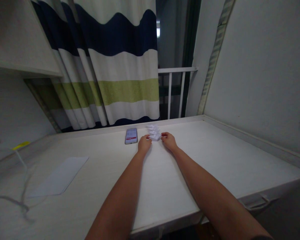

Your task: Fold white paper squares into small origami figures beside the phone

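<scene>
Both my arms reach far across a white table (215,156). My left hand (144,144) and my right hand (168,140) pinch the two ends of a small white folded paper piece (155,136), fingers curled closed on it. Behind it, a short row of similar white folded paper pieces (153,128) runs toward the table's far edge. A phone (131,135) with a lit screen lies flat just left of my left hand.
A white paper sheet (61,175) lies at the left of the table. A pale cable (20,186) loops at the far left. A striped curtain (115,66) and a white railing (176,90) stand behind; a wall (260,73) bounds the right side.
</scene>
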The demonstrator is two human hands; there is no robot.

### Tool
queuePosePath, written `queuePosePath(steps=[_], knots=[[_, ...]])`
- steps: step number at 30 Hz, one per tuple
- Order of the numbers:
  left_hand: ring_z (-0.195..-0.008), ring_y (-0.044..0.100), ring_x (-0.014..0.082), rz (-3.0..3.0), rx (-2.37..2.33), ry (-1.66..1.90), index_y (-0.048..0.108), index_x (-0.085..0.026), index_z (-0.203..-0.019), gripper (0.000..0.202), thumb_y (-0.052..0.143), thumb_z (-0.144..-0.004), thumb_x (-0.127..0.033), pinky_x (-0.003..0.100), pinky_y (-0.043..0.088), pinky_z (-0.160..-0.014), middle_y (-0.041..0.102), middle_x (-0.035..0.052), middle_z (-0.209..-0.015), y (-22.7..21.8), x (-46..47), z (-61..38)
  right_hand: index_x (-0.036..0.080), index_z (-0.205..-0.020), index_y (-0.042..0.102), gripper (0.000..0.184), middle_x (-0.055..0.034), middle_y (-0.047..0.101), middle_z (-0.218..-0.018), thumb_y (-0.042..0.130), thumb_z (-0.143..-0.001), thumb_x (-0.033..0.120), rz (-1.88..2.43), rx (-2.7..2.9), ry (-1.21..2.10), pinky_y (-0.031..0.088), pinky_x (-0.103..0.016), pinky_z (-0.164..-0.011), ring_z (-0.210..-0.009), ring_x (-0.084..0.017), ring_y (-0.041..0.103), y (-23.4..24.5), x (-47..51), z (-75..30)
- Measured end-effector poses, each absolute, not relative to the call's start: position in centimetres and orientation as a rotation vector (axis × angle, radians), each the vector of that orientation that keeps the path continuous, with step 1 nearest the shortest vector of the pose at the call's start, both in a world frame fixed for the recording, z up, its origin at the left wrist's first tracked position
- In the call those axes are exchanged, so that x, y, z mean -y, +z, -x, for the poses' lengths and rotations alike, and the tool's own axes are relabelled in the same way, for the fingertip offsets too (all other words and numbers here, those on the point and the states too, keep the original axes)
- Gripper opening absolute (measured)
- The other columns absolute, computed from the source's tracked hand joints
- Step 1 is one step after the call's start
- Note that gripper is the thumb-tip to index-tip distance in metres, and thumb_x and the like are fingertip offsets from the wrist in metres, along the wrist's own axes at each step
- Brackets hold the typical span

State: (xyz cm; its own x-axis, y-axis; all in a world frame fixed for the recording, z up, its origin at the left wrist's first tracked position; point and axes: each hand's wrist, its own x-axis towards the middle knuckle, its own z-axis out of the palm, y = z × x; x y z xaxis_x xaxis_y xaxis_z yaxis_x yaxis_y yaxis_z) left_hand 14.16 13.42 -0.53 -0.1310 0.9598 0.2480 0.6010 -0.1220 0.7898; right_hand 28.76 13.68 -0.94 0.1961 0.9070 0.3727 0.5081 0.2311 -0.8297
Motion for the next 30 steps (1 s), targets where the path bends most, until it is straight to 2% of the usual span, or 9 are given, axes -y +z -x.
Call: queuePosePath(steps=[5,24,30], knots=[[-0.080,0.059,0.0137,-1.753,-1.712,1.171,0.054,-0.020,-0.109,0.037,0.051,-0.072,-0.019,0.022,0.044,-0.066,0.060,0.0062,-0.102,-0.66,-13.53,-14.08,0.012,-0.089,0.060,0.022,-0.0066,0.065,-0.084,0.051,-0.069,0.015,1.442,1.434,0.455,0.045,-0.025,-0.074,-0.076,-0.014,0.060,-0.66,-13.40,-28.73],[-0.078,0.059,0.0133,-1.725,-1.668,1.182,0.053,-0.021,-0.110,0.038,0.051,-0.073,-0.019,0.023,0.045,-0.065,0.061,0.0053,-0.100,-1.15,-14.05,-14.01,0.012,-0.094,0.058,0.027,-0.0063,0.064,-0.082,0.049,-0.069,0.015,1.436,1.437,0.430,0.045,-0.025,-0.072,-0.073,-0.013,0.060,-1.41,-14.05,-28.93],[-0.067,0.060,0.0105,-1.718,-1.660,1.174,0.052,-0.021,-0.111,0.038,0.050,-0.073,-0.017,0.022,0.045,-0.062,0.061,0.0050,-0.103,-0.88,-13.69,-14.09,0.012,-0.092,0.058,0.025,-0.0054,0.064,-0.079,0.049,-0.069,0.015,1.426,1.429,0.441,0.045,-0.025,-0.071,-0.071,-0.013,0.060,-1.41,-14.04,-28.93]])
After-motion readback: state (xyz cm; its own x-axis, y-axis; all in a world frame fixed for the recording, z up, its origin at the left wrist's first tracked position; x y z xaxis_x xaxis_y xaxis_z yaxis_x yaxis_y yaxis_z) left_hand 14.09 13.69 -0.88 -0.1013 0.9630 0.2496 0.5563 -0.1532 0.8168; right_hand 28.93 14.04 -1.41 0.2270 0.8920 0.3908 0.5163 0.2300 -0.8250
